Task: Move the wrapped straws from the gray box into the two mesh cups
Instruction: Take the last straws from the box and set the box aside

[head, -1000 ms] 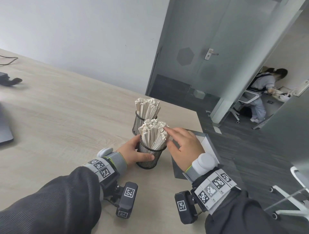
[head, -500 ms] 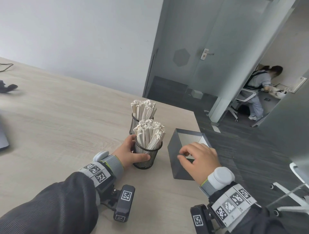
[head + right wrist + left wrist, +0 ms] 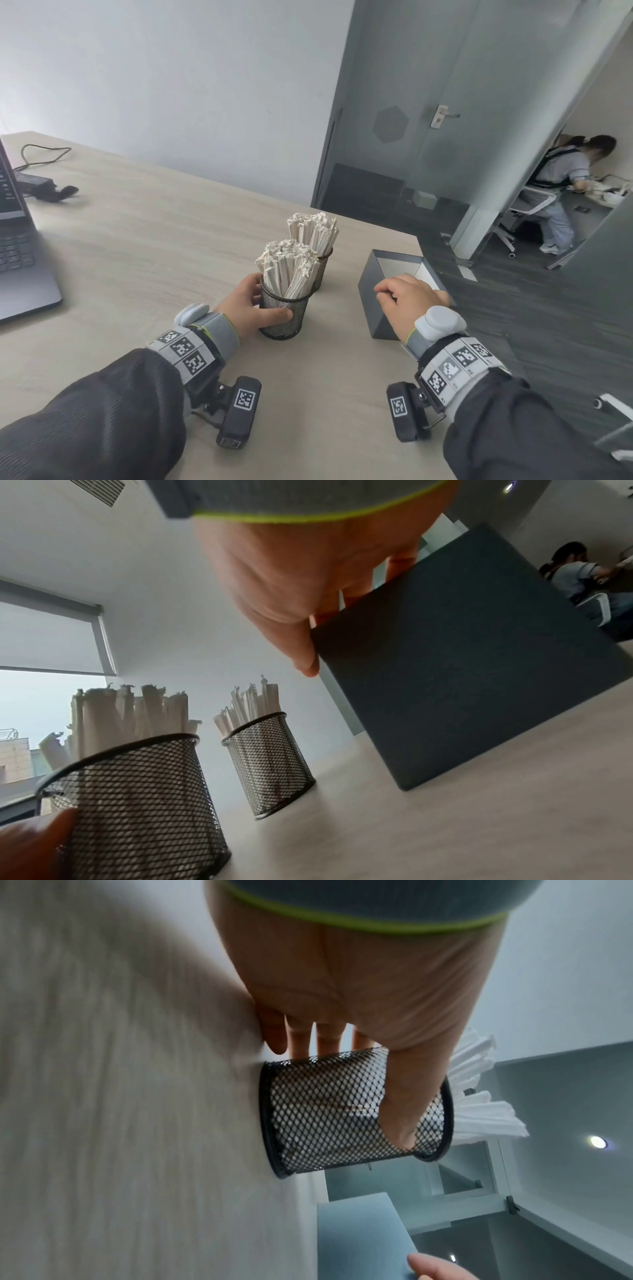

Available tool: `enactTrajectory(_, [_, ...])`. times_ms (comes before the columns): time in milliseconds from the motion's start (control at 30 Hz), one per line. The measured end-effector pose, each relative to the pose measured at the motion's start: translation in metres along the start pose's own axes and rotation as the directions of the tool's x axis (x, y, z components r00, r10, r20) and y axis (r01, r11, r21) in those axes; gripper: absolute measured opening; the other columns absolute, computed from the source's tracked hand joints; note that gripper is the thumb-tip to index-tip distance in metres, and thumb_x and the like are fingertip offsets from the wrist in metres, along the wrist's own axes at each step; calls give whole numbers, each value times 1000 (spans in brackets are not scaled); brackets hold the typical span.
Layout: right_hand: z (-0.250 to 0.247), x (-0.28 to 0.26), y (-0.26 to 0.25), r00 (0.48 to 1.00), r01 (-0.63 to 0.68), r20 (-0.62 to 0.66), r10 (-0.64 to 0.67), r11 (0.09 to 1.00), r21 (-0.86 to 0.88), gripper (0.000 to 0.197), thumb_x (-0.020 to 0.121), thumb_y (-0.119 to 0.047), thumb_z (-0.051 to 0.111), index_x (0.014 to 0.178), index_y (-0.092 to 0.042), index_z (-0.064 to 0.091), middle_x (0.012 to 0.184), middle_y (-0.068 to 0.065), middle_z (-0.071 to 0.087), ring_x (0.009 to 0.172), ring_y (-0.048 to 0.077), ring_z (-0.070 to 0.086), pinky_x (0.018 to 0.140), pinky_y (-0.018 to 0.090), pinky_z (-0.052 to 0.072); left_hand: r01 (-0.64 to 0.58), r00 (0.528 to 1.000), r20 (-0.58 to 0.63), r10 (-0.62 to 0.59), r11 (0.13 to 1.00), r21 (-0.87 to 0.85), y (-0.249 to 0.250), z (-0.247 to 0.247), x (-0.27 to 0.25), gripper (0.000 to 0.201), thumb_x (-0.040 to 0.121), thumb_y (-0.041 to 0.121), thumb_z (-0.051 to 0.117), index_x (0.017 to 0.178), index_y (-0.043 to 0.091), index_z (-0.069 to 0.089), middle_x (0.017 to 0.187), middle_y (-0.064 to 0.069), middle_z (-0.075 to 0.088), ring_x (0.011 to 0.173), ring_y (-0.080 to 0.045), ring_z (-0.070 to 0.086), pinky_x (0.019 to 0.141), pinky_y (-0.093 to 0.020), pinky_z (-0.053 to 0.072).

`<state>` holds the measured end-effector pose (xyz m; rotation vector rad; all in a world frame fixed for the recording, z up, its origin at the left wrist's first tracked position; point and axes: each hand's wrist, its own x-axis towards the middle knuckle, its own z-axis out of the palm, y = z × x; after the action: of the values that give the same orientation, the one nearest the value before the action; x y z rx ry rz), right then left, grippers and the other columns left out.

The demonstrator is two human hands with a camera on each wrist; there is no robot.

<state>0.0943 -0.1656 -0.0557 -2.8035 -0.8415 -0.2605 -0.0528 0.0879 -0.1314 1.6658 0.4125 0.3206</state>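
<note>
Seemingly nearly done, both cups [image 3: 284, 311] stand packed with straws [image 3: 287, 267] left of the box [image 3: 380, 301], whose visible inside looks bare, left hand [image 3: 248, 306] wrapped around the near cup, right hand [image 3: 411, 301] curled over the box's near rim.

dark sleeves [image 3: 102, 411], grey tagged wristbands [image 3: 191, 346].
</note>
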Motion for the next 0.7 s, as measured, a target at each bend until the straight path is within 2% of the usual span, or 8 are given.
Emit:
enactTrajectory(100, [4, 6, -19, 994, 31, -104, -32, 999, -16, 24, 91, -41, 51, 111, -42, 63, 124, -19, 51, 121, 12, 46, 93, 38, 32, 36, 993, -115, -18, 987, 158, 9, -14, -6, 101, 50, 37, 98, 136, 31, 47, 137, -3, 61, 126, -24, 62, 99, -41, 56])
enactTrajectory(167, [8, 8, -37, 976, 117, -186, -110, 993, 27, 22, 88, -37, 54, 105, -38, 68, 119, -16, 55, 115, 15, 51, 88, 37, 35, 6, 980, -192, 49, 961, 276, 15, -20, -13, 83, 66, 25, 99, 129, 33, 46, 134, 1, 57, 119, -20, 63, 89, -35, 55])
enactTrajectory(267, [16, 13, -60, 957, 249, -182, -226, 962, 115, 25, 88, -27, 55, 106, -31, 71, 114, -10, 61, 105, 18, 59, 84, 35, 43, -91, 927, -288, 239, 890, 447, 25, -32, -24, 60, 71, 24, 96, 108, 28, 49, 112, 6, 58, 93, -9, 66, 68, -19, 43])
enactTrajectory(333, [21, 21, -72, 953, 299, -124, -277, 927, 226, 29, 90, -18, 54, 113, -25, 70, 118, -5, 61, 101, 20, 61, 87, 33, 47, -211, 899, -234, 370, 835, 509, 34, -40, -31, 44, 74, 29, 93, 94, 29, 54, 98, 11, 60, 80, -3, 64, 66, -20, 43])
enactTrajectory(433, [27, 37, -87, 949, 309, -49, -310, 896, 319, 37, 93, -10, 51, 128, -17, 63, 133, 1, 56, 112, 22, 59, 99, 32, 45, -359, 874, -84, 479, 753, 552, 46, -47, -36, 14, 75, 51, 68, 81, 41, 61, 94, 21, 61, 83, -2, 65, 68, -22, 50])
enactTrajectory(533, [29, 52, -94, 956, 272, 15, -292, 907, 322, 42, 97, -10, 46, 138, -16, 53, 144, 1, 48, 126, 22, 52, 106, 28, 38, -400, 873, 23, 486, 689, 605, 48, -45, -31, 12, 83, 33, 70, 93, 38, 74, 101, 18, 68, 77, 5, 63, 69, -21, 51])
enactTrajectory(600, [32, 59, -97, 959, 254, 49, -279, 923, 289, 42, 98, -10, 45, 139, -15, 51, 145, 2, 47, 130, 21, 48, 105, 24, 34, -381, 896, 72, 439, 673, 634, 46, -43, -25, 18, 89, 17, 75, 100, 29, 78, 106, 11, 72, 80, -2, 65, 71, -16, 48])
enactTrajectory(700, [39, 65, -97, 966, 215, 86, -244, 942, 256, 37, 97, -14, 45, 132, -18, 58, 137, 3, 52, 120, 22, 54, 99, 25, 39, -360, 918, 126, 376, 657, 663, 46, -40, -19, 15, 93, 17, 74, 104, 26, 80, 105, 10, 72, 78, 0, 64, 75, -15, 47])
